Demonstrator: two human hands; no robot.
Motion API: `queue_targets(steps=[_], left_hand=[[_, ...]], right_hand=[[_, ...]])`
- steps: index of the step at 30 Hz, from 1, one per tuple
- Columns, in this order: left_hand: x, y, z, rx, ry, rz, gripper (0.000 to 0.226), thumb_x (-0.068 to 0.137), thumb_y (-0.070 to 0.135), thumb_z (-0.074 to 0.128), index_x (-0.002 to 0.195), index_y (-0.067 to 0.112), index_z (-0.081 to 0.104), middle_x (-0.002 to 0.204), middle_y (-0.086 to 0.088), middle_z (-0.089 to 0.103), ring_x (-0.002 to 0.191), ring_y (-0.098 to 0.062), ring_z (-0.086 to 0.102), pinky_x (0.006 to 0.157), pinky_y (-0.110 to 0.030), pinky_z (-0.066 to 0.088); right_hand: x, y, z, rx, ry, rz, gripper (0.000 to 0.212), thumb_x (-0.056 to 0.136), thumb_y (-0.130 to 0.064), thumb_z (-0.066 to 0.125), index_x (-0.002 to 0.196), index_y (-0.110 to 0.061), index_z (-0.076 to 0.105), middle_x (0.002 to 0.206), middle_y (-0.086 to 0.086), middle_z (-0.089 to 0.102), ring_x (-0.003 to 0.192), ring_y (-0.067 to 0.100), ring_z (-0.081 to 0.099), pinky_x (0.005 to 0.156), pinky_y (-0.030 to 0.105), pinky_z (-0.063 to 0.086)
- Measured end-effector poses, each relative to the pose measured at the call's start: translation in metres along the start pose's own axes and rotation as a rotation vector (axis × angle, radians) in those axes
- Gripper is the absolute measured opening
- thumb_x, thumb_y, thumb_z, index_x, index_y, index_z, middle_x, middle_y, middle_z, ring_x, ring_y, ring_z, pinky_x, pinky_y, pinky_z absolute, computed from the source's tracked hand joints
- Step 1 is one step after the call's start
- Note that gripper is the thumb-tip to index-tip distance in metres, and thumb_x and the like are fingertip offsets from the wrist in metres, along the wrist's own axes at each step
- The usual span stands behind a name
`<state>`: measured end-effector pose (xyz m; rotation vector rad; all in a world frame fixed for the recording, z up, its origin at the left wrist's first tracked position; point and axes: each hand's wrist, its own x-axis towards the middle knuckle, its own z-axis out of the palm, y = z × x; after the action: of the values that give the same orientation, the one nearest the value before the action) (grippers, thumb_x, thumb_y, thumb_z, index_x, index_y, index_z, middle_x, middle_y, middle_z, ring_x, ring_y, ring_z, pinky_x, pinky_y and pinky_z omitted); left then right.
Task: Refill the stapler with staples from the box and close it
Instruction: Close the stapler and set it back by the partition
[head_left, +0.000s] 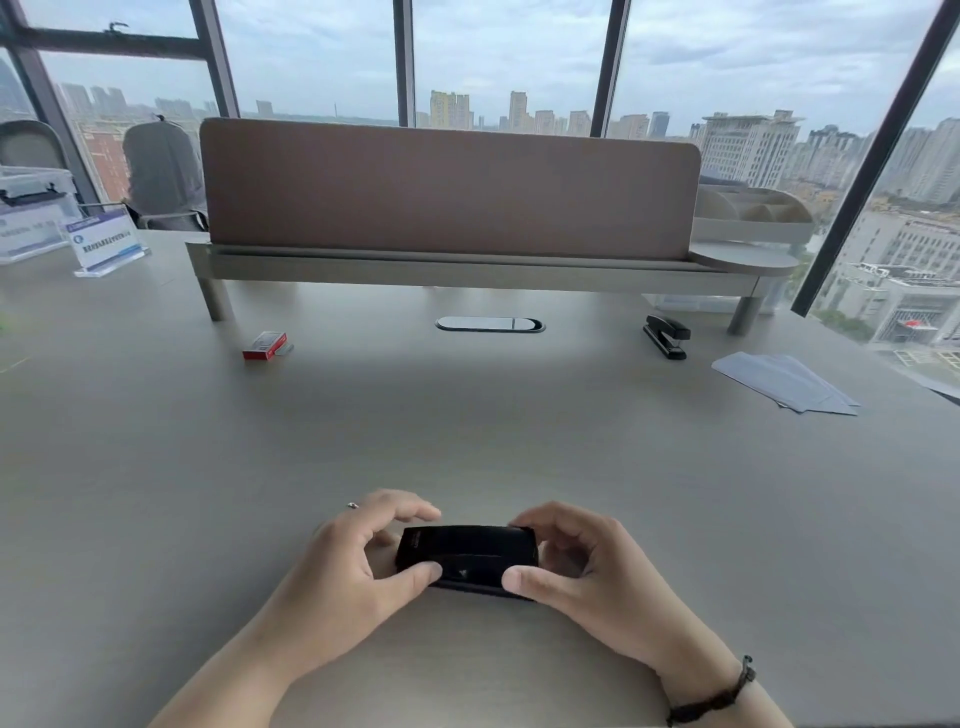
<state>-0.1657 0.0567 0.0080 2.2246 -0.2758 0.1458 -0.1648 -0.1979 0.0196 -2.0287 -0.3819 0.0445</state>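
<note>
I hold the black stapler (466, 557) low over the near edge of the worktop (467, 426), my left hand (358, 561) and right hand (582, 571) at either end, fingers (421, 574) clamped on its body. The red staple box (265, 346) lies well apart, far left. A second stapler (667, 335) sits far right near envelopes (784, 382).

Grey desk (156, 441) under flat daylight; brown divider (447, 192) on raised shelf (467, 270) across far edge. Beyond, tall dark-framed windows (311, 62), overcast sky, city towers.
</note>
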Motion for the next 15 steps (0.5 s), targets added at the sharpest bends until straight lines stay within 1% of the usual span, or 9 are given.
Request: queue_targets(steps=[2, 5, 8, 10, 11, 12, 14, 15], left_hand=[[0.000, 0.000, 0.001, 0.022, 0.075, -0.039, 0.044, 0.075, 0.031, 0.084, 0.107, 0.053, 0.062, 0.109, 0.022, 0.066, 0.096, -0.005, 0.062, 0.079, -0.012, 0.045], [-0.001, 0.002, 0.004, 0.047, 0.148, -0.067, 0.039, 0.076, 0.033, 0.084, 0.106, 0.045, 0.062, 0.103, 0.022, 0.065, 0.094, -0.002, 0.061, 0.072, -0.007, 0.042], [-0.001, 0.005, 0.005, 0.077, 0.144, -0.048, 0.027, 0.076, 0.036, 0.084, 0.090, 0.038, 0.061, 0.089, 0.018, 0.068, 0.089, 0.002, 0.060, 0.068, -0.004, 0.041], [-0.003, 0.006, 0.006, 0.097, 0.111, -0.034, 0.023, 0.075, 0.038, 0.083, 0.080, 0.034, 0.061, 0.078, 0.014, 0.067, 0.083, 0.005, 0.059, 0.066, -0.007, 0.042], [-0.004, 0.006, 0.006, 0.101, 0.085, -0.029, 0.022, 0.075, 0.040, 0.083, 0.079, 0.033, 0.062, 0.077, 0.015, 0.066, 0.082, 0.006, 0.059, 0.067, -0.008, 0.043], [-0.006, 0.005, 0.007, 0.105, 0.050, -0.021, 0.021, 0.074, 0.044, 0.082, 0.082, 0.035, 0.064, 0.083, 0.017, 0.067, 0.085, 0.007, 0.060, 0.071, -0.010, 0.045], [-0.011, 0.003, 0.008, 0.125, -0.038, 0.010, 0.029, 0.071, 0.052, 0.079, 0.095, 0.041, 0.067, 0.102, 0.024, 0.066, 0.101, 0.010, 0.060, 0.088, -0.017, 0.048], [-0.013, 0.002, 0.009, 0.139, -0.082, 0.036, 0.036, 0.069, 0.056, 0.076, 0.102, 0.043, 0.067, 0.111, 0.028, 0.064, 0.109, 0.012, 0.056, 0.094, -0.017, 0.046]], right_hand=[[-0.002, -0.003, 0.000, -0.014, -0.029, 0.017, 0.027, 0.072, -0.035, 0.086, 0.095, -0.033, 0.072, 0.062, -0.023, 0.061, 0.055, 0.001, 0.046, 0.059, 0.018, 0.038], [-0.003, -0.006, -0.002, -0.028, -0.053, 0.036, 0.033, 0.063, -0.037, 0.087, 0.093, -0.035, 0.073, 0.066, -0.019, 0.063, 0.060, 0.002, 0.050, 0.061, 0.020, 0.041], [-0.005, -0.009, -0.002, -0.071, -0.120, 0.046, 0.036, 0.062, -0.026, 0.090, 0.094, -0.034, 0.075, 0.068, -0.021, 0.065, 0.061, 0.001, 0.051, 0.060, 0.017, 0.040], [-0.007, -0.010, -0.001, -0.126, -0.141, 0.050, 0.034, 0.062, -0.027, 0.088, 0.092, -0.034, 0.076, 0.073, -0.018, 0.069, 0.065, 0.006, 0.058, 0.062, 0.022, 0.045], [-0.007, -0.010, 0.000, -0.166, -0.135, 0.047, 0.030, 0.063, -0.030, 0.087, 0.091, -0.034, 0.076, 0.076, -0.017, 0.070, 0.070, 0.009, 0.062, 0.066, 0.025, 0.048], [-0.008, -0.009, 0.000, -0.205, -0.126, 0.042, 0.027, 0.063, -0.031, 0.086, 0.088, -0.032, 0.076, 0.079, -0.015, 0.071, 0.075, 0.009, 0.063, 0.070, 0.026, 0.050], [-0.008, -0.008, 0.002, -0.240, -0.121, 0.021, 0.020, 0.065, -0.035, 0.084, 0.083, -0.032, 0.076, 0.087, -0.013, 0.071, 0.082, 0.008, 0.062, 0.074, 0.022, 0.048], [-0.007, -0.007, 0.002, -0.251, -0.125, 0.002, 0.015, 0.066, -0.036, 0.083, 0.078, -0.035, 0.076, 0.089, -0.012, 0.070, 0.085, 0.008, 0.061, 0.074, 0.019, 0.046]])
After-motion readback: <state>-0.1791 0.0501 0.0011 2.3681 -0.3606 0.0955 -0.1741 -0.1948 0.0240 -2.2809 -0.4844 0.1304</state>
